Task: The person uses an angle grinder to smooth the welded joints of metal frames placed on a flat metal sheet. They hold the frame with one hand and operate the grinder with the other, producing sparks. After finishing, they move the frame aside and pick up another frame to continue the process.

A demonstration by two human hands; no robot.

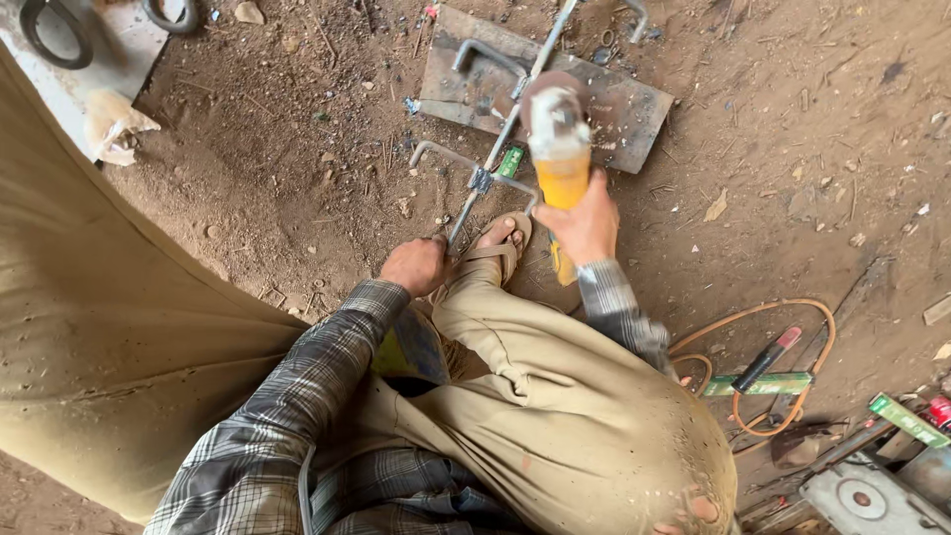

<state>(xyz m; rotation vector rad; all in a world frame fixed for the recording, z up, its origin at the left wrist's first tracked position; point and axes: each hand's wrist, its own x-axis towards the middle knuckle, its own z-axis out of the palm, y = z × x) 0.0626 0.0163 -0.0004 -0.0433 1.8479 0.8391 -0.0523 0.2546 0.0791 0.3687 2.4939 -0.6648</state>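
Note:
My right hand (586, 223) grips a yellow angle grinder (560, 149), whose disc end rests over a thin metal rod frame (495, 154) with bent hook-shaped bars welded to it. The frame lies across a flat steel plate (634, 109) on the dirt floor. My left hand (416, 266) is closed on the near end of the rod, next to my sandalled foot (500, 243). I am crouched, with my khaki-trousered knee below both hands.
An orange cable (783, 317) loops on the ground at right, beside a green strip (758, 384), a red-tipped tool (768, 357) and metal parts at the lower right corner. A tan cloth or trouser leg (109, 337) fills the left. Dirt floor with scattered debris lies all around.

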